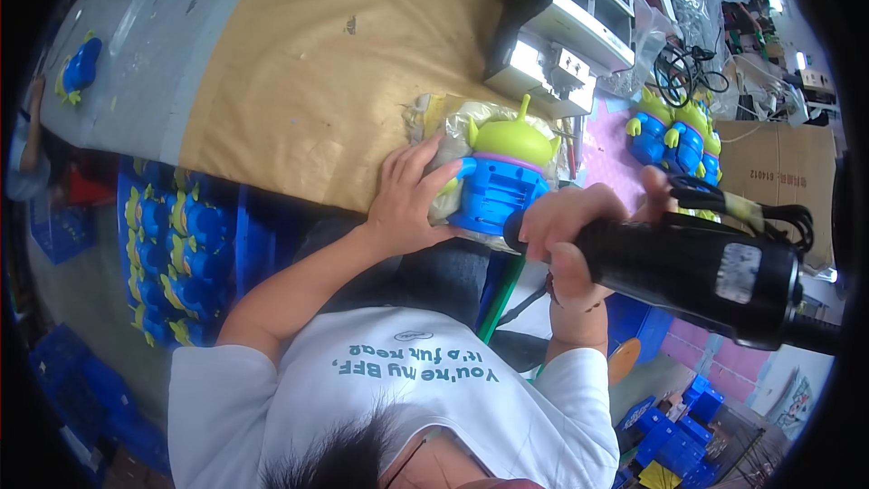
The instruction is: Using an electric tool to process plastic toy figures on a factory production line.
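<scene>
A toy alien figure (500, 183) with a green head and blue body lies on a plastic-wrapped pad (445, 118) at the table's near edge. Its slotted, recessed side faces up. My left hand (403, 195) is closed on the toy's left side, by its arm, and steadies it. A thick black electric screwdriver (674, 263) is gripped in my right hand (575, 231), fingers wrapped round its front end. The tool's narrow tip points left and sits close to the toy's lower right corner; whether it touches a screw is hidden.
Brown paper covers the table (353, 63). A grey-white machine (579, 18) stands beyond the toy. Several finished-looking figures (674, 131) cluster at right, near a cardboard box (787, 167). A blue crate (240, 244) of figures stands at left, and one figure (80, 68) lies far left.
</scene>
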### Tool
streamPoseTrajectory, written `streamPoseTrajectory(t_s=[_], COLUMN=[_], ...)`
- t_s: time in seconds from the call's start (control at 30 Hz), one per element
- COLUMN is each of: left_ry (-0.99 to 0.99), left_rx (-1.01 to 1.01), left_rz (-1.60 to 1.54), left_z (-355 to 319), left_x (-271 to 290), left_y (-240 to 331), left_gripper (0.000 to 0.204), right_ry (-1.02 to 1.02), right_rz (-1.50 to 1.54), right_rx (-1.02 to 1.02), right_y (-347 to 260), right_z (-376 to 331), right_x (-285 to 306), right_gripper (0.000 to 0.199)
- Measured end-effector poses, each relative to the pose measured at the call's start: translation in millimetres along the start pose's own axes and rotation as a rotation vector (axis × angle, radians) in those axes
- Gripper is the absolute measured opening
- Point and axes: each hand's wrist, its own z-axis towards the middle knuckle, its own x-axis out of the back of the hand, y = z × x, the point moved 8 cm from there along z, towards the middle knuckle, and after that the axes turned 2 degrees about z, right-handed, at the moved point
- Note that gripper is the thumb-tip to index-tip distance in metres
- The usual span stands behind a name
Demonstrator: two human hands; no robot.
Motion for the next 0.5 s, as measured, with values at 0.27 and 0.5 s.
streamPoseTrajectory(t_s=[0.27, 0.5], left_ry=[-0.011, -0.154], left_rx=[-0.005, 0.127], left_rz=[-0.005, -0.015], left_z=[-2, 4], left_x=[4, 18], left_y=[2, 10], left_gripper=[0.09, 0.072], right_ry=[-0.249, -0.238], right_rz=[0.046, 0.03], right_rx=[-0.002, 0.001], right_y=[31, 33], right_z=[-12, -21], right_x=[-4, -5], right_gripper=[0.017, 0.017])
